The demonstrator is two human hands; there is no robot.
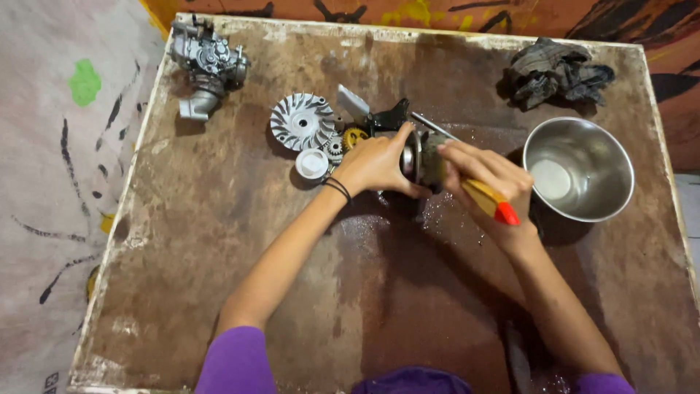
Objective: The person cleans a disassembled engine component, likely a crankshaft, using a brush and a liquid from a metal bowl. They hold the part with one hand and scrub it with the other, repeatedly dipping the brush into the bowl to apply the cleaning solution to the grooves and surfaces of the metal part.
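Observation:
My left hand (375, 164) grips a round metal engine part (413, 157) held on its side at the middle of the brown board (240, 248). My right hand (488, 179) holds a brush with a yellow and red handle (490, 201) against that part; the bristles are hidden behind my fingers. Just left of my left hand lie a finned silver disc (302, 121), a white cap (312, 163), small gears (346, 141) and a black bracket (389, 117). A black band sits on my left wrist.
A steel bowl (580, 169) stands right of my right hand. A dark rag (558, 71) lies at the far right corner, a carburettor (206, 64) at the far left corner. A thin metal rod (432, 125) lies behind the held part. Wet spots surround the work area.

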